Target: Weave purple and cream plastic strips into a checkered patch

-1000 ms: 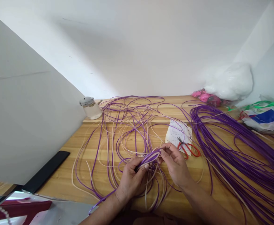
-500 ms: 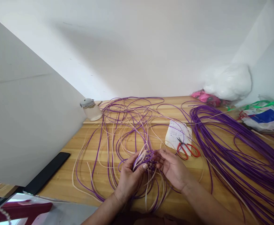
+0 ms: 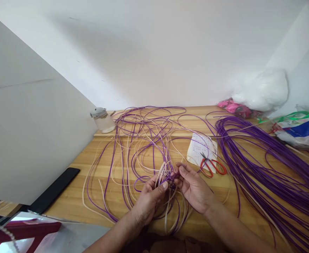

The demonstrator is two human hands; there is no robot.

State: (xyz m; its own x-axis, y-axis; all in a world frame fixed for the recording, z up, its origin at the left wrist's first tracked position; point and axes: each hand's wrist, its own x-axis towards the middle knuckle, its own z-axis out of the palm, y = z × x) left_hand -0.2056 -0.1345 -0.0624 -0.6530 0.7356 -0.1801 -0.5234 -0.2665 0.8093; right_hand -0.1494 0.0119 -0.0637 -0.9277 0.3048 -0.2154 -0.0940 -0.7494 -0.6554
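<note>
White wall [image 3: 154,52], wooden table [image 3: 74,198], purple strands [image 3: 173,176]

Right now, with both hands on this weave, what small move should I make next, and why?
I'd probably draw the purple strand at your right hand gently snug: your left hand grips the weave as an anchor, and the pale loops above it suggest slack.

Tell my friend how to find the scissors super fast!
On the wooden table, find the big purple coil at the picture's right. Just beyond the right hand, left of that coil, lies a paper with writing, and the scissors rest partly on it. Unlike the white paper and purple coil, they have two red handle loops and dark blades.
</note>
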